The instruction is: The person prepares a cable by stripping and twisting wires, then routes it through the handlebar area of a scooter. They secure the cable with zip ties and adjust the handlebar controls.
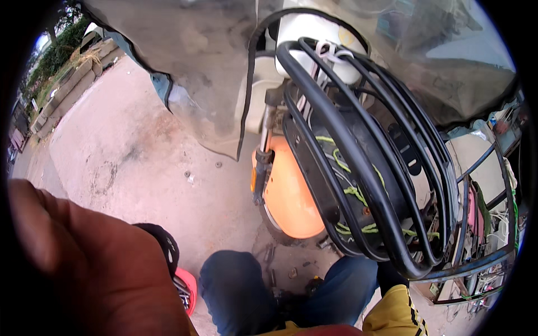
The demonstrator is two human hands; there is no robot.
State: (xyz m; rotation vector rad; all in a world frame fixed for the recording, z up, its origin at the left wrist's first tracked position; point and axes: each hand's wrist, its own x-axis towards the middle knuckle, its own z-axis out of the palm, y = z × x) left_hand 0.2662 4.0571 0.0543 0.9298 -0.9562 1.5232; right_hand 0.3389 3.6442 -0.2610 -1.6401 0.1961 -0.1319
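Observation:
My left hand point(112, 263) is raised very close at the lower left, large and blurred. Its fingertips run into the dark rim, so whether it holds anything is hidden. Only the yellow sleeve point(395, 313) of my right arm shows at the lower right; its dark end goes behind a black tubular metal guard point(358, 151), which hides my right hand. That guard is on the front of a vehicle. Under it sit an orange front mudguard point(288, 190), part of a wheel and a fork leg with a shock absorber point(262, 162). Yellow-green wires point(356, 193) show between the bars.
A clear plastic sheet point(207, 73) hangs over the vehicle's front. Beside my left knee point(232, 291) stands a red bowl point(192, 288) with metal parts in it. Small loose parts lie on the concrete ground point(145, 151). A metal-framed rack point(471, 274) of odds and ends stands at right.

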